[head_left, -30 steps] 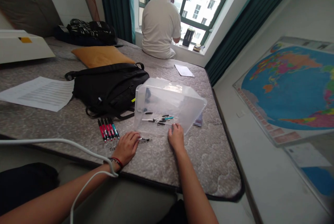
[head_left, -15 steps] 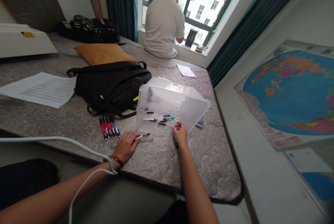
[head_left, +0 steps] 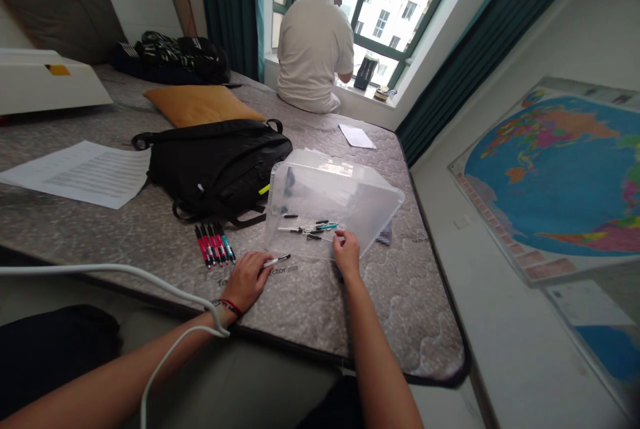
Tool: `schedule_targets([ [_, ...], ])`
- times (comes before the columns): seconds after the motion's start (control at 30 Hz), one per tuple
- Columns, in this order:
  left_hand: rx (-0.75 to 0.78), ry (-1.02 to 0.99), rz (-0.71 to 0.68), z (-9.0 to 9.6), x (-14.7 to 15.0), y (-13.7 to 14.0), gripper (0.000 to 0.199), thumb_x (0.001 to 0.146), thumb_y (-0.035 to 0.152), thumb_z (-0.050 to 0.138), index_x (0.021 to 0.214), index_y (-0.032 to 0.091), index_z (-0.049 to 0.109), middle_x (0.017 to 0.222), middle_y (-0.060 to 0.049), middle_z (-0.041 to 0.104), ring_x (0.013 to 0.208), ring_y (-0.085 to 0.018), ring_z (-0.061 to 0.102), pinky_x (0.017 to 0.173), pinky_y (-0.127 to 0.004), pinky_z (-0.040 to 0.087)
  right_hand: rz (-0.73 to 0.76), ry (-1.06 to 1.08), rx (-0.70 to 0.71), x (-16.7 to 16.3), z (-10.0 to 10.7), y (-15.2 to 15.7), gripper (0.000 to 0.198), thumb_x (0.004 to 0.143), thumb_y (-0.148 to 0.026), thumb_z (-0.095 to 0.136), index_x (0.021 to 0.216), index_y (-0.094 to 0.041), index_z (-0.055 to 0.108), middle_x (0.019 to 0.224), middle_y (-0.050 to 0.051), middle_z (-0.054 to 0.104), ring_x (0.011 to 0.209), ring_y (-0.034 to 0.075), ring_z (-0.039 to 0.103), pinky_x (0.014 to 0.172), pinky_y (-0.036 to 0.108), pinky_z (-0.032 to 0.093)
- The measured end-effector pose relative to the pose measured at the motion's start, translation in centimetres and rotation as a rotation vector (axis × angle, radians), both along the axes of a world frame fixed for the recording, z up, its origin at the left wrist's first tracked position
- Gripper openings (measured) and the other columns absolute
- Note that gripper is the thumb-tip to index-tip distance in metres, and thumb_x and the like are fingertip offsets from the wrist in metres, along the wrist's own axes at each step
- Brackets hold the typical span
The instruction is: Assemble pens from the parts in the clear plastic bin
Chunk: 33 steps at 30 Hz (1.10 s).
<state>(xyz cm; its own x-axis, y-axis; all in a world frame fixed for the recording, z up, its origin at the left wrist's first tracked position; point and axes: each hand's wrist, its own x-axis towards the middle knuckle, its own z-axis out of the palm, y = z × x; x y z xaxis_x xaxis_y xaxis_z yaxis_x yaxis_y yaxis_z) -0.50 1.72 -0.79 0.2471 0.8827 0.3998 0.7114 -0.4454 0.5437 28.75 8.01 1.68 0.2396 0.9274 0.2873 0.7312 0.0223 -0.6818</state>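
A grey quilted mattress (head_left: 400,322) fills the middle of the frame, with a window (head_left: 383,22) at top centre and a world map (head_left: 555,176) on the wall at the right. At the upper centre a person in a pale T-shirt (head_left: 315,49) sits on the far edge, back turned to you. Your left hand (head_left: 250,277), just below and left of centre, rests low over the mattress, its fingers closed on a white pen (head_left: 276,260) whose dark tip points right. A red and dark bracelet (head_left: 231,307) circles that wrist, and a white cable (head_left: 125,278) runs in from the left edge to it. Your right hand (head_left: 347,252), right of centre, is curled at the near opening of a clear plastic bin (head_left: 345,199); a bit of teal shows below it, but you cannot tell whether the fingers grip anything. The bin lies on its side at the centre, mouth towards you, with loose pens (head_left: 327,226) scattered inside, one dark-ended and reaching towards your right fingertips. Left of your left hand, red pens (head_left: 214,244) lie side by side with a teal pen (head_left: 227,248) at the row's right end. Above them sits a black backpack (head_left: 210,159), between a printed sheet (head_left: 85,176) at the left and the bin, with an orange pillow (head_left: 205,104) behind it.
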Motion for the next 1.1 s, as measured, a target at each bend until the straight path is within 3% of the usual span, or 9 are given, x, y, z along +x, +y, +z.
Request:
schedule_targets([
  [0.23, -0.039, -0.159, -0.069, 0.4, -0.1, -0.2, 0.017, 0.095, 0.034, 0.052, 0.101, 0.021, 0.062, 0.095, -0.006, 0.067, 0.091, -0.022, 0.062, 0.084, -0.036, 0.049, 0.243, -0.143, 0.021, -4.6, 2.6, 0.5, 0.022, 0.090, -0.019, 0.049, 0.099, -0.018, 0.069, 0.099, 0.008, 0.068, 0.080, 0.018, 0.061, 0.084, 0.029, 0.047],
  [0.37, -0.095, -0.246, -0.078, 0.4, -0.4, -0.2, 0.016, 0.092, 0.034, 0.057, 0.098, 0.021, 0.064, 0.090, -0.004, 0.068, 0.083, -0.019, 0.063, 0.080, -0.033, 0.049, 0.273, -0.370, -0.185, -5.8, 3.7, 2.9, 0.031, 0.090, -0.010, 0.044, 0.106, -0.015, 0.069, 0.108, 0.011, 0.069, 0.098, 0.019, 0.062, 0.090, 0.027, 0.043],
  [0.53, -0.172, -0.393, -0.093, 0.6, -0.8, 0.1, 0.018, 0.092, 0.037, 0.059, 0.097, 0.020, 0.067, 0.084, -0.002, 0.067, 0.078, -0.016, 0.062, 0.075, -0.029, 0.048, 0.365, -0.555, -0.385, -6.4, 5.0, 4.8, 0.025, 0.087, -0.011, 0.053, 0.104, -0.015, 0.072, 0.103, 0.010, 0.071, 0.097, 0.018, 0.062, 0.086, 0.025, 0.042],
  [0.67, -0.226, -0.499, -0.121, 0.9, -1.1, 0.2, 0.023, 0.088, 0.042, 0.064, 0.093, 0.020, 0.068, 0.087, -0.002, 0.068, 0.079, -0.016, 0.062, 0.074, -0.027, 0.048, 0.446, -0.652, -0.463, -7.3, 5.1, 4.9, 0.019, 0.085, -0.019, 0.063, 0.100, -0.018, 0.073, 0.103, 0.008, 0.071, 0.095, 0.018, 0.063, 0.082, 0.024, 0.041],
  [0.87, -0.314, -0.591, -0.163, 0.9, -1.4, 0.4, 0.031, 0.082, 0.050, 0.068, 0.089, 0.019, 0.070, 0.091, -0.003, 0.071, 0.085, -0.018, 0.065, 0.080, -0.028, 0.048, 0.451, -0.741, -0.529, -8.7, 5.1, 5.1, 0.021, 0.091, -0.018, 0.053, 0.101, -0.018, 0.071, 0.109, 0.010, 0.068, 0.098, 0.020, 0.062, 0.082, 0.026, 0.039],
  [1.1, -0.406, -0.616, -0.188, 1.0, -1.8, 0.4, 0.035, 0.089, 0.053, 0.057, 0.091, 0.021, 0.069, 0.087, -0.002, 0.074, 0.083, -0.018, 0.067, 0.075, -0.025, 0.046, 0.458, -0.737, -0.531, -10.3, 5.4, 4.8, 0.016, 0.086, -0.013, 0.056, 0.097, -0.017, 0.067, 0.107, 0.011, 0.068, 0.099, 0.021, 0.059, 0.088, 0.029, 0.038],
])
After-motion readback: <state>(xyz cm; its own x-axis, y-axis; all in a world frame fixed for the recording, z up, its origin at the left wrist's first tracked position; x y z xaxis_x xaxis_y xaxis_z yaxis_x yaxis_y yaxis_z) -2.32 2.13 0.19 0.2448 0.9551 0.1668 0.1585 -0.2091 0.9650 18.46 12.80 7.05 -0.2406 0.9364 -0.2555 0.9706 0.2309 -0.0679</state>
